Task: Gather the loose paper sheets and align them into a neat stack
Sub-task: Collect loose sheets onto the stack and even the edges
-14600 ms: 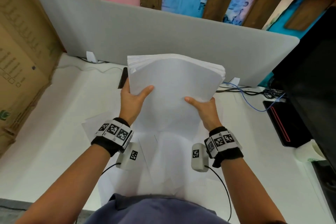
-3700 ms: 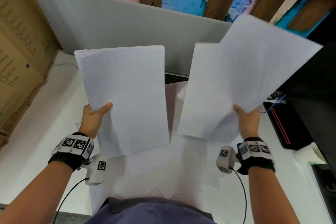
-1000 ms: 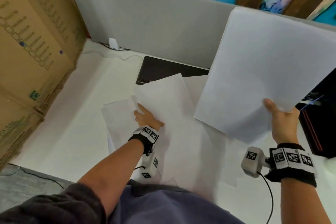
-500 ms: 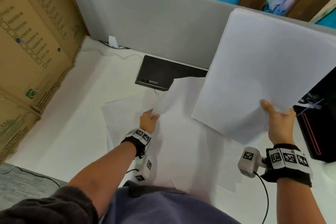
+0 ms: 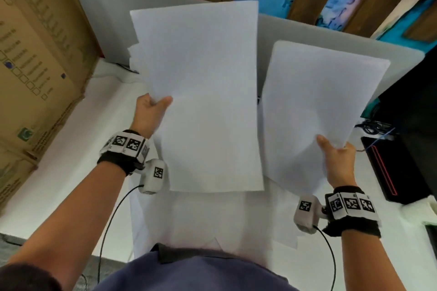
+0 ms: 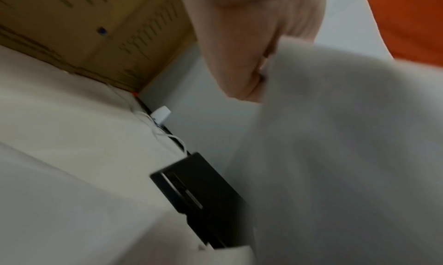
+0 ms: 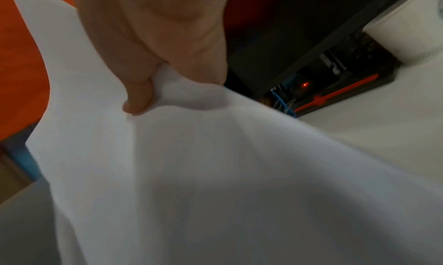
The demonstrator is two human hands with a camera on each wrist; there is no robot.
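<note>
My left hand point(image 5: 153, 107) pinches the left edge of a white paper bundle point(image 5: 201, 92) and holds it upright above the desk, with a few sheet corners sticking out at its upper left. The same bundle point(image 6: 347, 155) fills the right of the left wrist view under the thumb. My right hand point(image 5: 335, 156) grips the lower right corner of a second white stack point(image 5: 319, 106) held up to the right of the first. The right wrist view shows the thumb pressed on that stack point(image 7: 215, 174). More loose sheets point(image 5: 212, 220) lie overlapping on the desk below both hands.
A grey divider panel point(image 5: 106, 19) stands behind the white desk point(image 5: 59, 172). Cardboard boxes point(image 5: 35, 66) rise at the left. A flat black device point(image 6: 199, 189) lies near the divider. A black box with a red line point(image 5: 397, 168) and cables sit at the right.
My left hand has lifted sheets off the desk and now holds them upright beside the right hand's stack. The right hand has stayed up with its stack.
</note>
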